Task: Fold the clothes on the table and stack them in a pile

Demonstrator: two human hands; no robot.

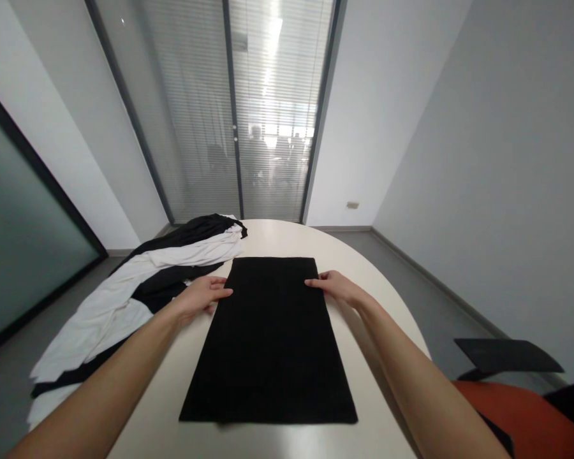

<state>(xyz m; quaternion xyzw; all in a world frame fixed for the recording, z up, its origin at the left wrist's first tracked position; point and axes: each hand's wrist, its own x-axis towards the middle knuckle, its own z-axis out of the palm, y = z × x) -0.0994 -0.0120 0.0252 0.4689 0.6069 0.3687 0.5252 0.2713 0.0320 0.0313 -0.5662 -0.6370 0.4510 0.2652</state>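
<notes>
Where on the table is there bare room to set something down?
The table is bare beyond the black cloth, right of the heaped clothes, and between the right hand and its curved rim. Another patch borders the cloth's near edge. The left is crowded by the clothes and left hand.

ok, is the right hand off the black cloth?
No, the right hand grips the right edge of the black cloth.

Glass partition (pixel 272 76) with lowered blinds
</notes>
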